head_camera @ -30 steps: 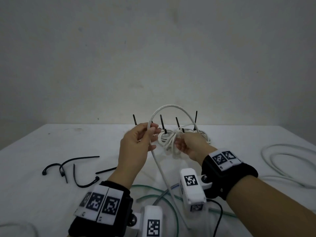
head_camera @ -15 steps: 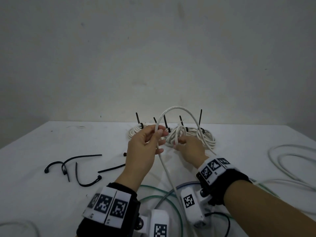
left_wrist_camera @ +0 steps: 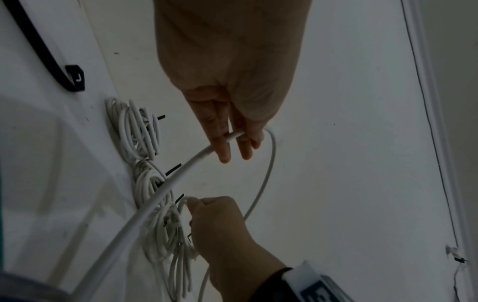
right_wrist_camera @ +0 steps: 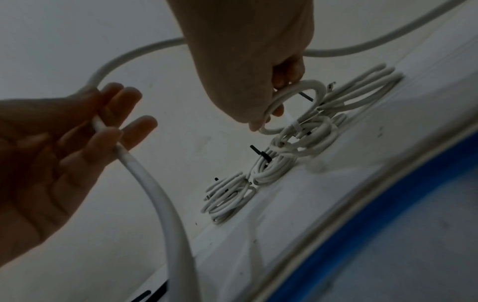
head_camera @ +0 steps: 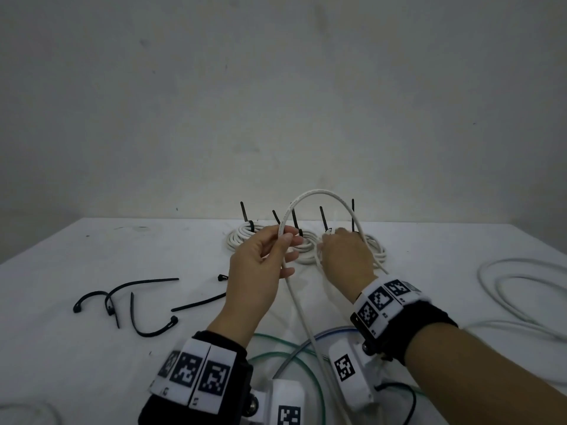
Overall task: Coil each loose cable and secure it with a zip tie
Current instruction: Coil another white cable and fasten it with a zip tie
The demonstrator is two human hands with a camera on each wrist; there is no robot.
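Both hands raised: left hand (head_camera: 260, 271) pinching, right hand (head_camera: 346, 259) fisted.

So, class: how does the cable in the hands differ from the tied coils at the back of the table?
The held cable arches in the air between both hands; the coils lie on the table. The cable is partly wound and untied, its tail trailing; each coil carries a black zip tie. Both are white.

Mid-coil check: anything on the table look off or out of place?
Nothing damaged or spilled. The finished coils sit tied at the back, spare zip ties lie scattered to the left, and a green cable crosses under the white cable being coiled.
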